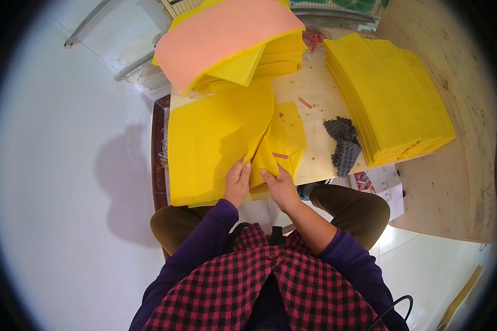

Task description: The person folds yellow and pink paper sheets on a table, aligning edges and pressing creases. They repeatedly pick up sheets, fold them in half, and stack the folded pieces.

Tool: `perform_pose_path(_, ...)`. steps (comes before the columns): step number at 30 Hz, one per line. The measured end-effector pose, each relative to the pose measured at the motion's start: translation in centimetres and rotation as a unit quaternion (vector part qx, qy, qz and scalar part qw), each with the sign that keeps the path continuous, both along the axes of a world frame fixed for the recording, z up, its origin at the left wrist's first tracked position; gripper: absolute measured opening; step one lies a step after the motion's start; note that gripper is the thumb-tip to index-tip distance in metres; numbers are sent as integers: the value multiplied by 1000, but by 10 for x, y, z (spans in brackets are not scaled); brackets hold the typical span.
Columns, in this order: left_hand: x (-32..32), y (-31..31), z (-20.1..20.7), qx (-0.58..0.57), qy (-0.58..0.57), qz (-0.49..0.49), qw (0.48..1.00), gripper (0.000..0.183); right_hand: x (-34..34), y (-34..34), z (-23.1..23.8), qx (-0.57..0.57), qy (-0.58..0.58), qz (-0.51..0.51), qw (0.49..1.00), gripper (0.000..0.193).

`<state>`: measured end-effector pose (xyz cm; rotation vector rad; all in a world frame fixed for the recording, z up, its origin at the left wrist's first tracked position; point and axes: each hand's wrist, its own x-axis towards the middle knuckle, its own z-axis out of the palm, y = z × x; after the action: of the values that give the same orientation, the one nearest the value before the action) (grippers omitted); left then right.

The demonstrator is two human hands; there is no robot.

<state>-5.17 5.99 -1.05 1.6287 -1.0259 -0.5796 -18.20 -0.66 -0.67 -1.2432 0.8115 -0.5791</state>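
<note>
A large yellow fabric sheet (210,138) lies on the table in front of me, with its right part lifted and folded. My left hand (238,181) pinches the fabric at the fold near the table's front edge. Just to the right, my right hand (280,186) grips the folded yellow corner, thumb on top. Beneath and to the right of the fold, another yellow layer (290,127) shows, with a small reddish strip (280,155) lying on it. The fingertips of both hands are partly hidden by the cloth.
Behind the sheet stands a yellow stack topped by a pink sheet (226,41). A tall stack of folded yellow fabric (392,99) fills the table's right side. Dark grey textured foam pieces (345,146) lie beside it. A wooden panel (453,138) rises at right; a white wall (66,138) stands left.
</note>
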Motion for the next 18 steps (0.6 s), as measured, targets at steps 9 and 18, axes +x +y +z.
perform_pose_path(9,-3,-2,-1,-19,22,23,999,30,-5,-1,-1,123,-40,-29,991,31)
perform_pose_path(18,-1,-2,-4,-16,28,23,999,32,-5,2,0,138,-74,-41,987,32)
